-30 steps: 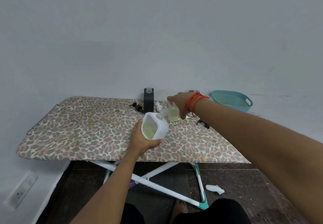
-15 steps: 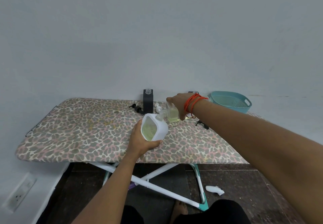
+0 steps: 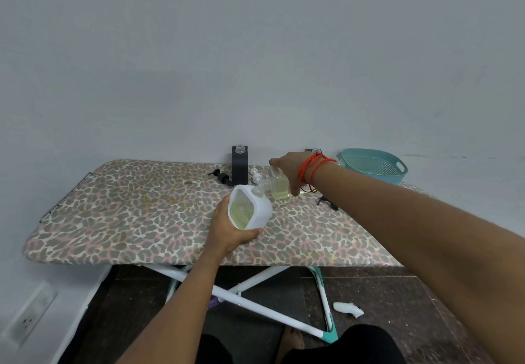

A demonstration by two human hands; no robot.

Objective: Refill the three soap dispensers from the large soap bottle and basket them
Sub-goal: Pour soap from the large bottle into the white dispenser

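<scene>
My left hand grips the large white soap bottle, tipped on its side with its neck against the mouth of a clear dispenser. That dispenser stands on the ironing board, partly filled with yellow-green soap, and my right hand holds it from above. A black dispenser with no pump stands open at the back edge. A third dispenser is only partly visible behind my right wrist. The teal basket sits at the far right.
A black pump head lies left of the black dispenser, a white pump beside it, and another black pump right of my forearm. A white object lies on the dark floor under the board. The wall stands right behind the board.
Both hands and both bottles keep their pose; only the view has shifted slightly.
</scene>
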